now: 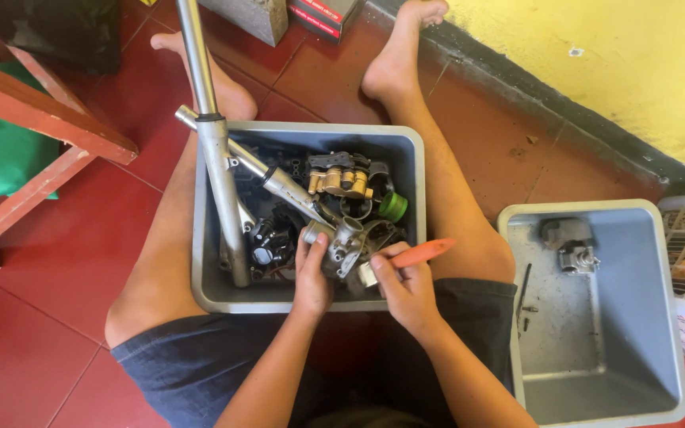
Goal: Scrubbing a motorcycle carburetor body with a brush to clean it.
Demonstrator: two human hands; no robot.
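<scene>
Gripping carburetor (348,246) in left hand (311,273) | right hand (406,287) holds orange-handled brush (414,256) | grey tub (208,238)

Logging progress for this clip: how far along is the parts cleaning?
Done: one small metal part lies in the right grey tub. In hand: the left hand holds a carburetor-like part while the right hand works an orange-handled brush on it. Left: fork tubes, a gold caliper and others in the middle tub.
</scene>
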